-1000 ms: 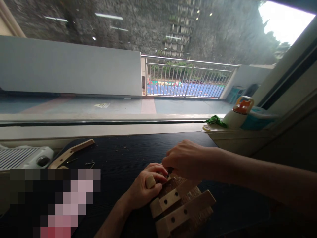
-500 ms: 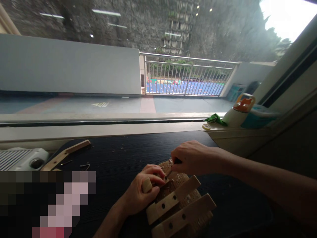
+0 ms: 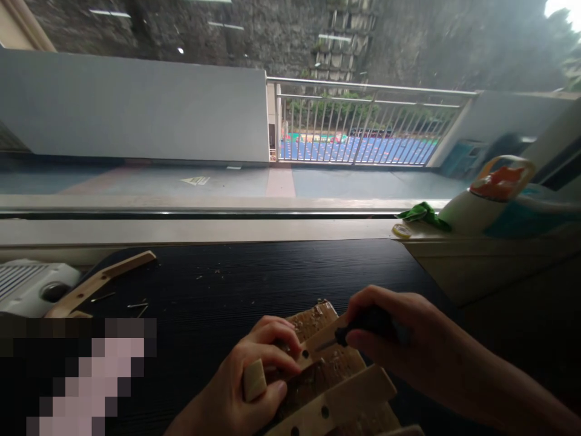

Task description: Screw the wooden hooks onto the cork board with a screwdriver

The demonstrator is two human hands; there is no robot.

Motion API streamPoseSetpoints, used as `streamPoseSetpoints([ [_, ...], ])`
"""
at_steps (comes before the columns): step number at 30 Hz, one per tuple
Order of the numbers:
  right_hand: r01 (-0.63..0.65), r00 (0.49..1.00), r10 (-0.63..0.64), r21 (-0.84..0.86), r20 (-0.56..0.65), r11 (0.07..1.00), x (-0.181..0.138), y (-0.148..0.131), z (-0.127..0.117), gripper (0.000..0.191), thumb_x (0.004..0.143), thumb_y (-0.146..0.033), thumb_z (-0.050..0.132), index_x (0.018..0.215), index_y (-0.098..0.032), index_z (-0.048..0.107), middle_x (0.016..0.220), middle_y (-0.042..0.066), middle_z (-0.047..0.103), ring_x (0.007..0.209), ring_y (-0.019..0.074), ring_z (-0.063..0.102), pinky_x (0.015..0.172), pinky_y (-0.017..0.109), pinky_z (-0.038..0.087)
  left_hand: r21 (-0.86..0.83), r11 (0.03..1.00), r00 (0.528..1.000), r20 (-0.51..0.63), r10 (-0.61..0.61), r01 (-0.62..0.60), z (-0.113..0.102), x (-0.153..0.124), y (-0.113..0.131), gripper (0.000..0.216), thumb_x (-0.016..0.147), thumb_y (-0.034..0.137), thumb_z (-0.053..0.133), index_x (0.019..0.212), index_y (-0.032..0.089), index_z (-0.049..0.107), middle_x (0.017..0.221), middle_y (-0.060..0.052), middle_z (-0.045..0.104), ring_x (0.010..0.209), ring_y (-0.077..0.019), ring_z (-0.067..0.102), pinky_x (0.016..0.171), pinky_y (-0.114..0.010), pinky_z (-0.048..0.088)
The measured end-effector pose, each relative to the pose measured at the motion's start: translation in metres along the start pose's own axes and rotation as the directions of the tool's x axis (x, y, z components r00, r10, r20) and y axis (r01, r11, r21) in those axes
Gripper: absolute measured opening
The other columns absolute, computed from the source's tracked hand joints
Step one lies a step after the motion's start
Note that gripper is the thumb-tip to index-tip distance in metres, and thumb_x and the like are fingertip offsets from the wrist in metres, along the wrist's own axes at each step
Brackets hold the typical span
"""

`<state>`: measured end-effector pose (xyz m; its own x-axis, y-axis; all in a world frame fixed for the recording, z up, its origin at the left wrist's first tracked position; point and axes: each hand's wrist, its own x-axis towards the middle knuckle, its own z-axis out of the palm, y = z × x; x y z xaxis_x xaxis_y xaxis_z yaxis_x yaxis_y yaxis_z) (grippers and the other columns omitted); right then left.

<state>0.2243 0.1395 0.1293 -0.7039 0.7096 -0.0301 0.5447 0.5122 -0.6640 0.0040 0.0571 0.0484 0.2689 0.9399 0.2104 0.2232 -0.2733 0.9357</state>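
My left hand (image 3: 254,375) is closed around a pale wooden bar (image 3: 305,353) with a dark hole in it, and the bar's blunt end sticks out between thumb and fingers. The bar lies across a brown, rough-topped block (image 3: 313,318) that looks wrapped in clear tape. In my right hand (image 3: 390,321) is a black-handled screwdriver (image 3: 341,335), its thin shaft pointing left, with the tip just right of the hole. Whether the tip touches the wood, I cannot tell. Nearer to me, another drilled wooden bar (image 3: 345,396) rests on the block, partly cut off by the frame.
A bent wooden piece (image 3: 106,280) and several screws or nails (image 3: 137,306) lie on the black table (image 3: 272,272) at left, beside a white appliance (image 3: 36,284). On the windowsill are a green cloth (image 3: 422,213), a tape roll (image 3: 402,230) and a white bottle (image 3: 472,209).
My right hand has drawn back to the right, and the screwdriver's shaft now shows beside the hole. My left hand keeps its hold on the bar. The view has shifted, so the block sits lower.
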Motion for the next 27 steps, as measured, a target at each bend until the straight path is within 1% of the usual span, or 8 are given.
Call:
streamPoseSetpoints([
  [3,0.08,0.995,-0.081,-0.024,-0.054,0.996,0.004,0.0,0.007,0.011,0.087,-0.03,0.047,0.083,-0.022,0.054,0.062,-0.005,0.053,0.052,0.0069,0.043,0.047,0.016,0.034,-0.008,1.0,1.0,0.004,-0.012,0.012,0.0,0.001,0.0,0.032,0.063,-0.001,0.05,0.082,0.017,0.068,0.097,-0.006,0.058,0.105,-0.0235,0.049,0.095,-0.039,0.04],
  [7,0.164,0.982,-0.169,-0.06,-0.085,0.985,0.011,-0.002,0.009,0.007,0.085,-0.025,0.05,0.08,-0.022,0.054,0.06,-0.006,0.052,0.05,0.0057,0.044,0.047,0.014,0.035,-0.003,1.0,1.0,0.027,0.006,-0.006,-0.003,0.003,-0.001,0.034,0.061,0.0,0.051,0.084,0.018,0.068,0.097,-0.006,0.058,0.104,-0.0236,0.049,0.095,-0.04,0.04],
  [13,0.213,0.97,-0.22,-0.074,-0.104,0.974,0.016,-0.005,0.011,0.006,0.081,-0.018,0.054,0.078,-0.023,0.054,0.059,-0.007,0.053,0.051,0.0057,0.046,0.048,0.013,0.036,-0.012,1.0,0.999,0.048,0.015,-0.014,-0.006,0.002,-0.002,0.037,0.063,0.001,0.051,0.09,0.02,0.066,0.099,-0.005,0.057,0.105,-0.0237,0.047,0.097,-0.041,0.038],
  [17,0.228,0.967,-0.234,-0.067,-0.101,0.971,0.018,-0.007,0.012,0.008,0.08,-0.017,0.054,0.077,-0.024,0.053,0.058,-0.007,0.051,0.05,0.0057,0.044,0.048,0.013,0.035,-0.012,1.0,0.998,0.058,0.01,-0.009,-0.006,0.002,-0.001,0.038,0.063,0.001,0.051,0.092,0.019,0.066,0.099,-0.005,0.056,0.106,-0.024,0.046,0.095,-0.04,0.039],
  [23,0.229,0.971,-0.232,-0.065,-0.053,0.971,0.018,-0.007,0.013,0.007,0.084,-0.021,0.049,0.079,-0.024,0.051,0.06,-0.007,0.049,0.052,0.0064,0.042,0.051,0.015,0.034,0.009,1.0,0.999,0.026,-0.023,0.023,-0.004,0.003,0.002,0.03,0.062,0.001,0.052,0.082,0.018,0.067,0.096,-0.006,0.058,0.103,-0.0237,0.047,0.094,-0.039,0.039],
  [25,0.228,0.974,-0.227,-0.063,0.02,0.972,0.019,-0.011,0.01,0.008,0.084,-0.02,0.048,0.077,-0.023,0.052,0.062,-0.007,0.052,0.053,0.0067,0.044,0.053,0.016,0.035,0.008,1.0,0.999,0.029,-0.022,0.022,-0.004,0.003,0.003,0.029,0.063,0.002,0.052,0.082,0.018,0.068,0.096,-0.006,0.058,0.102,-0.0236,0.048,0.093,-0.038,0.04],
  [27,0.225,0.969,-0.214,-0.083,0.122,0.971,0.021,-0.018,0.005,0.01,0.083,-0.018,0.049,0.076,-0.022,0.053,0.065,-0.005,0.055,0.057,0.0076,0.048,0.057,0.017,0.037,0.008,1.0,0.999,0.034,-0.024,0.024,-0.004,0.004,0.004,0.028,0.064,0.003,0.052,0.083,0.018,0.068,0.095,-0.006,0.058,0.101,-0.0233,0.049,0.092,-0.037,0.041],
])
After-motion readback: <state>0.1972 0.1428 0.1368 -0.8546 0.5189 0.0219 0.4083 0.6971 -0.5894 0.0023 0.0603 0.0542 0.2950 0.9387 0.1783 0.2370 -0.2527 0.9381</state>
